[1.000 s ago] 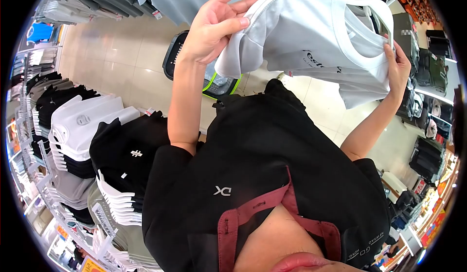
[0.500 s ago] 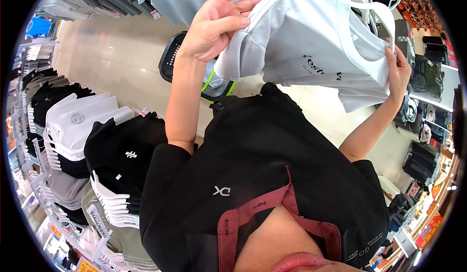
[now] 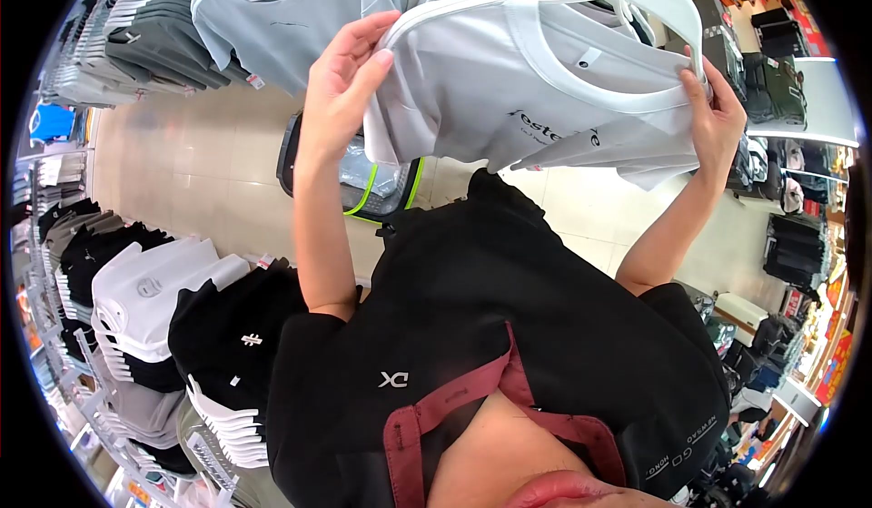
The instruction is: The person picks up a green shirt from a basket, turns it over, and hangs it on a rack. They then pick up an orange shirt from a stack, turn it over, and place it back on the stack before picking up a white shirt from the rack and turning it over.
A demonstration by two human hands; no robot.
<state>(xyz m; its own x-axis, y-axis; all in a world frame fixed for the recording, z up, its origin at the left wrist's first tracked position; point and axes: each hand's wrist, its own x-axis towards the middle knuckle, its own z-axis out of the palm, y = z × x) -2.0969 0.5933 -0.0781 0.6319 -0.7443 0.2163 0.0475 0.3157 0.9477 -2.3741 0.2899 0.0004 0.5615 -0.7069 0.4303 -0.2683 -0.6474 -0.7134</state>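
A light grey T-shirt (image 3: 472, 81) with dark lettering on its chest hangs on a white hanger (image 3: 658, 1) between my two hands. On the left, my left hand (image 3: 350, 86) pinches the shirt's shoulder and the hanger's end, thumb on the near side. My right hand (image 3: 713, 113) grips the neckline area and the white hanger bar at the other side. The shirt is spread wide, its hem sagging above the floor. A small label shows inside its collar.
Racks of hanging shirts (image 3: 282, 18) stand ahead. A dark basket with green trim (image 3: 413, 186) sits on the tiled floor (image 3: 191, 158). Black shirts (image 3: 227, 326) and white shirts (image 3: 154, 281) hang at the left. Bags (image 3: 772, 90) and dark garments (image 3: 792, 252) are at the right.
The shirt is now spread wider and turned more towards me, its lettering and inner collar more visible. My left hand has moved left and lower. The view has shifted, showing more of the racks ahead.
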